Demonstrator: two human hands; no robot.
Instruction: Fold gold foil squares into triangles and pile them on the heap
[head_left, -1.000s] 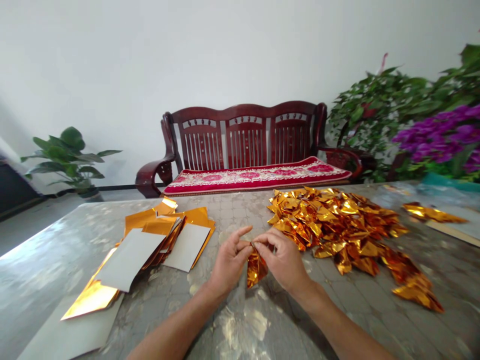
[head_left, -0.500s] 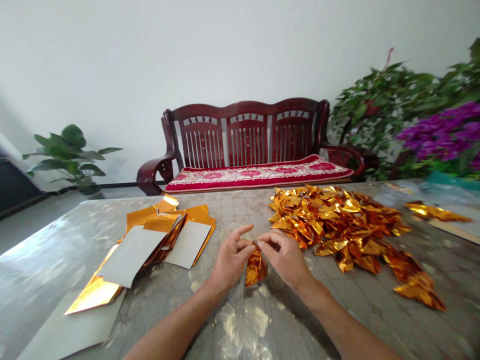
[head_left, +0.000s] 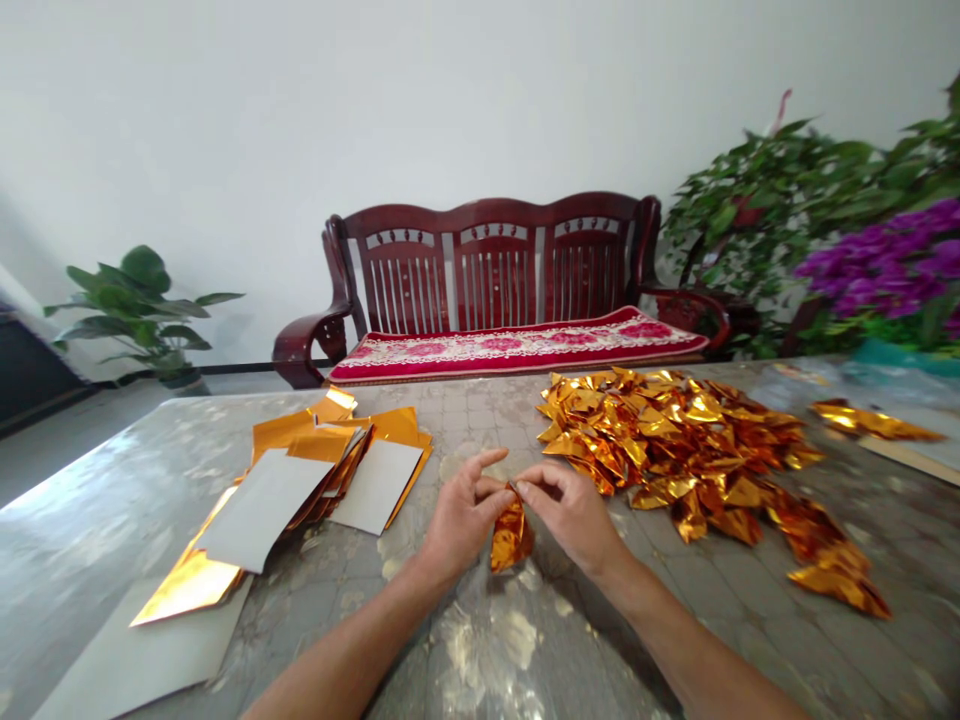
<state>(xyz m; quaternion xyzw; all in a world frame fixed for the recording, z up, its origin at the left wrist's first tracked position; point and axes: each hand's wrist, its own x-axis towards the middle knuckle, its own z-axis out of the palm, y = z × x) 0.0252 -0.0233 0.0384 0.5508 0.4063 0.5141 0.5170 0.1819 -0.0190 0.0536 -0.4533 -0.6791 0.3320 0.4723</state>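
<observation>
Between my hands hangs a small folded piece of gold foil paper (head_left: 511,540), pinched at its top edge above the table. My left hand (head_left: 466,510) grips it between thumb and fingers, with the index finger stretched out to the right. On the other side, the thumb and fingertips of my right hand (head_left: 570,508) close on the same top edge. A heap of folded gold foil pieces (head_left: 667,430) lies just beyond my right hand. Flat gold foil sheets (head_left: 397,428), some with their pale backs up (head_left: 266,505), lie in a loose stack to the left.
The table (head_left: 330,620) has a patterned, glossy cover. A pale sheet (head_left: 150,650) lies at its front left. At the right edge are clear and teal plastic (head_left: 907,362) and a board (head_left: 915,455). Behind stands a wooden bench (head_left: 495,270), with plants (head_left: 787,210) beside it.
My right hand has shifted very slightly to the right at the foil's top edge. Both hands still pinch the piece; the heap and sheets have stayed put.
</observation>
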